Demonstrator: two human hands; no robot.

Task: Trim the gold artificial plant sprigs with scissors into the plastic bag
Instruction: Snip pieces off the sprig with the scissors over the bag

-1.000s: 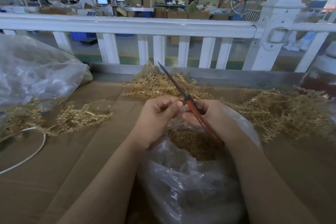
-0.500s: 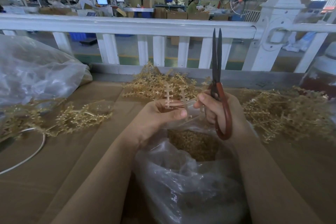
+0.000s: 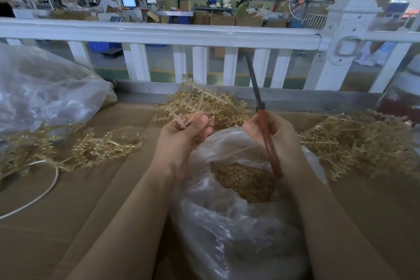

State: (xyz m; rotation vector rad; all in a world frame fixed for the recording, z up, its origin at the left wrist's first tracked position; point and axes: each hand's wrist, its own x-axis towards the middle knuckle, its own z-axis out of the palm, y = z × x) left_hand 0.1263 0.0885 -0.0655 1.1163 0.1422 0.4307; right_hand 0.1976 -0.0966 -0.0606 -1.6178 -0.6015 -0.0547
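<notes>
Sprigs (image 3: 181,120) sit pinched in the left hand (image 3: 184,138). Right hand (image 3: 275,138) grips scissors (image 3: 264,125), blades together, above the bag (image 3: 227,223).

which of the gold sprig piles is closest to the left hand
The middle pile, by the railing just beyond the left hand; the side piles lie farther off.

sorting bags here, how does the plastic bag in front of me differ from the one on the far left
The front plastic bag stands open between the forearms and holds a heap of gold trimmings; the left bag lies slumped on its side, its contents unclear. The front one sits below both hands; the left one is untouched, beside loose gold sprigs. Both are clear, crinkled plastic.
</notes>
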